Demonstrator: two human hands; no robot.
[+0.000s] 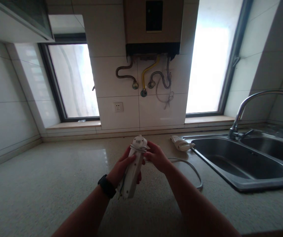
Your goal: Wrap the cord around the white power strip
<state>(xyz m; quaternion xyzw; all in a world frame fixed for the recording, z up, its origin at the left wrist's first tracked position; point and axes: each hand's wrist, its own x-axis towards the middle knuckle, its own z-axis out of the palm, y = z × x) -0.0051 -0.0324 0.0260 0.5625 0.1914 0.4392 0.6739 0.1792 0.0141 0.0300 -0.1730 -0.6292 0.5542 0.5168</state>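
Observation:
A white power strip (133, 176) is tilted above the countertop, its screwed underside with a small label turned toward me. My left hand (123, 166), with a dark watch on the wrist, is wrapped round its middle from the left. Near the strip's top, grey cord (138, 148) runs across it in a few turns. My right hand (156, 156) is closed on that cord at the strip's right edge; its fingertips are partly hidden. A loose length of the cable (194, 168) curves over the counter behind my right forearm.
A crumpled white packet (181, 143) lies beside the double sink (240, 189) with its curved faucet (240, 113) on the right. A wall socket (118, 107) sits below the water heater (153, 26) and its hoses. Windows flank the heater above the speckled countertop (64, 184).

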